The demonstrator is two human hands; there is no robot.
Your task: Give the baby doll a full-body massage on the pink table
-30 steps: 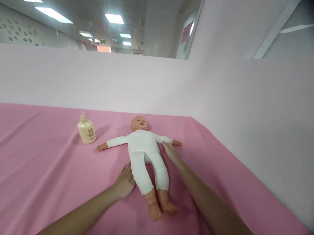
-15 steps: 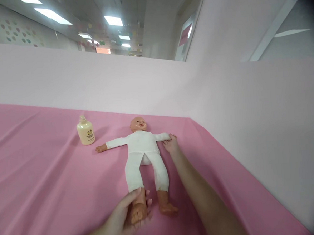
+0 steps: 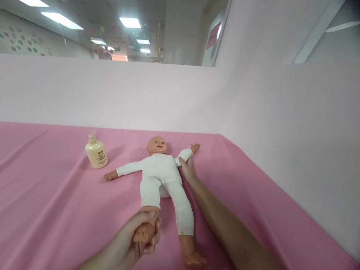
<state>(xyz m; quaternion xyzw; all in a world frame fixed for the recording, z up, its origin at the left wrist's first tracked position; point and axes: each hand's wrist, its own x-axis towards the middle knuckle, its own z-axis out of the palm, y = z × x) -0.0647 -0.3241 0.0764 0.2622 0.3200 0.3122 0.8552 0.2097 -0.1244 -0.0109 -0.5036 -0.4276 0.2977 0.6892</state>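
Observation:
A baby doll [image 3: 160, 169] in a white body suit lies on its back on a pink sheet [image 3: 66, 225], head toward the wall. My left hand [image 3: 137, 234] is wrapped round the doll's lower leg [image 3: 153, 213], just above the foot on the left side of the view, and that leg is lifted and bent. At the other side, my right hand [image 3: 187, 169] grips the doll's sleeved arm [image 3: 186, 154] near the elbow, partly hidden behind it. The doll's other arm [image 3: 128, 168] stretches out to the left on the sheet.
A cream-coloured pump bottle [image 3: 96, 152] stands on the sheet to the left of the doll's head. White walls [image 3: 118, 98] bound the sheet at the back and right. Above the back wall is a window or mirror [image 3: 148, 30] showing ceiling lights.
My left hand has closed round the doll's lower leg and raised it, moving up and left. My right hand has shifted from the doll's hand to its arm, which now points up more.

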